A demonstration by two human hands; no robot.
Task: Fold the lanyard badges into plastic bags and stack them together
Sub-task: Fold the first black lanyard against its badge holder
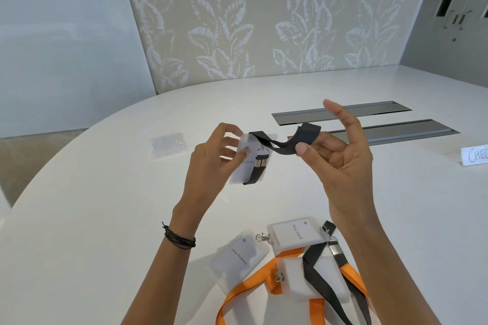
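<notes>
Left hand (214, 158) grips a badge (241, 173) above the table (105, 192), thumb pressed on its face. The badge's print is too blurred to read. Right hand (343, 166) pinches the badge's black strap (280, 143) between thumb and fingers, with the index finger straight up. A heap of clear bags (167, 144) lies left of the hands. Nearer the body lie a second badge (237, 258) reading "Jesse Pinkman" and a third badge (293, 233) reading "Tony Stark", among an orange lanyard (245, 285) and a black lanyard (317, 277). A card (475, 157) at the right edge shows "CHEC".
</notes>
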